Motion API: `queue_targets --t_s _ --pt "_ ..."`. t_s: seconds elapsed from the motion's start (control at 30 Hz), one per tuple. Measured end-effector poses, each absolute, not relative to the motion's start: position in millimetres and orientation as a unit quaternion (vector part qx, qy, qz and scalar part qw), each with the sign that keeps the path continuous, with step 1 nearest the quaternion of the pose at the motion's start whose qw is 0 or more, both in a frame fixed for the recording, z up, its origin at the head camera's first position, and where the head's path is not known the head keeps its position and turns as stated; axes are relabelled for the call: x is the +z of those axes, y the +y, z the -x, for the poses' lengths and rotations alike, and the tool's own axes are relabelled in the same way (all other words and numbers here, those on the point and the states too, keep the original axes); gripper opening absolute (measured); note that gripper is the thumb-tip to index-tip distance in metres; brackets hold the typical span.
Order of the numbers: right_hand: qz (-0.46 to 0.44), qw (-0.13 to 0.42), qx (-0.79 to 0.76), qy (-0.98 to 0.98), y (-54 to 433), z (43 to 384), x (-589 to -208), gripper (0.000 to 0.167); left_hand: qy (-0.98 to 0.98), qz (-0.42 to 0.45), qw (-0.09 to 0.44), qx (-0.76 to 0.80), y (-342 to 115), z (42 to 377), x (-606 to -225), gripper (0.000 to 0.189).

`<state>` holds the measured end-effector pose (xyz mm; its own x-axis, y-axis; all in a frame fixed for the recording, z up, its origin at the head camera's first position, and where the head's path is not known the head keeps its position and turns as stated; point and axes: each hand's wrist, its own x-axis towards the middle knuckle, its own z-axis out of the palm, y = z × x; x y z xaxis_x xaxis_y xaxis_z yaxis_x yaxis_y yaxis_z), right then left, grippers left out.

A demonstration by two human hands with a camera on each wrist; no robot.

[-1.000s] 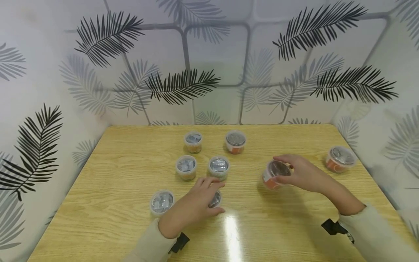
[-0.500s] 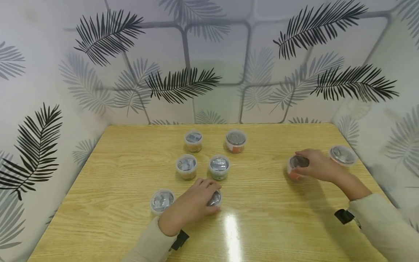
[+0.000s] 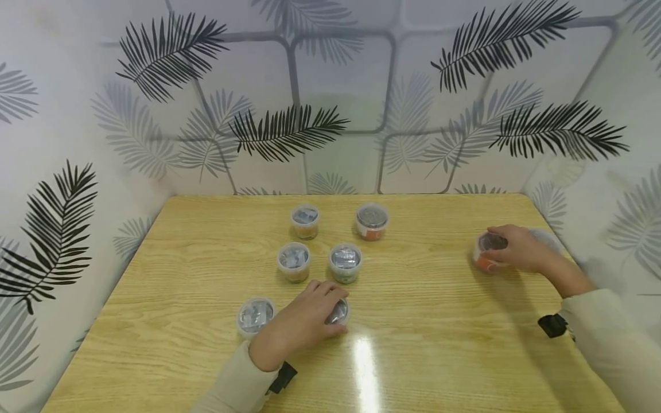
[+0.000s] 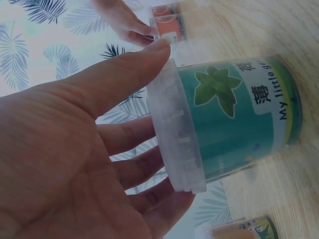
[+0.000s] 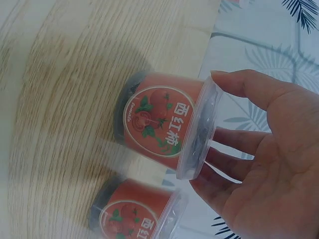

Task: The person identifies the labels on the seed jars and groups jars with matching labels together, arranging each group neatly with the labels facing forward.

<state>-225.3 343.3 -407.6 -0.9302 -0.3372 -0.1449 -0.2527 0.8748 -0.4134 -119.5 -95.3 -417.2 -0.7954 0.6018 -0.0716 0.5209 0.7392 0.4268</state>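
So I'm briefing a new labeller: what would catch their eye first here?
Probably the two hands on tubs: the right hand grips a red tomato tub near the table's right edge, beside a second red tub. The left hand holds a green mint tub at the front, behind it a cluster of small lidded tubs.

The surface [image 3: 423, 321] looks like pale wood with a fine straight grain, smooth and glossy enough to throw back a bright streak of light. The green tub [image 4: 234, 117] under the left hand [image 3: 302, 324] is clear, ribbed plastic with a smooth printed label. The red tub [image 5: 162, 122] held by the right hand [image 3: 518, 249] has the same thin see-through plastic rim and a shiny label. Both sleeves [image 3: 614, 338] look like soft, matt cloth.
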Motion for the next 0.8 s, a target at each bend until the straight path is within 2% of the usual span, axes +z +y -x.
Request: queue_targets --t_s 0.8 --pt "0.144 0.12 -0.184 0.965 354.0 224.7 -404.4 0.073 0.926 -0.3 0.111 0.2 -95.3 119.3 -417.6 0.061"
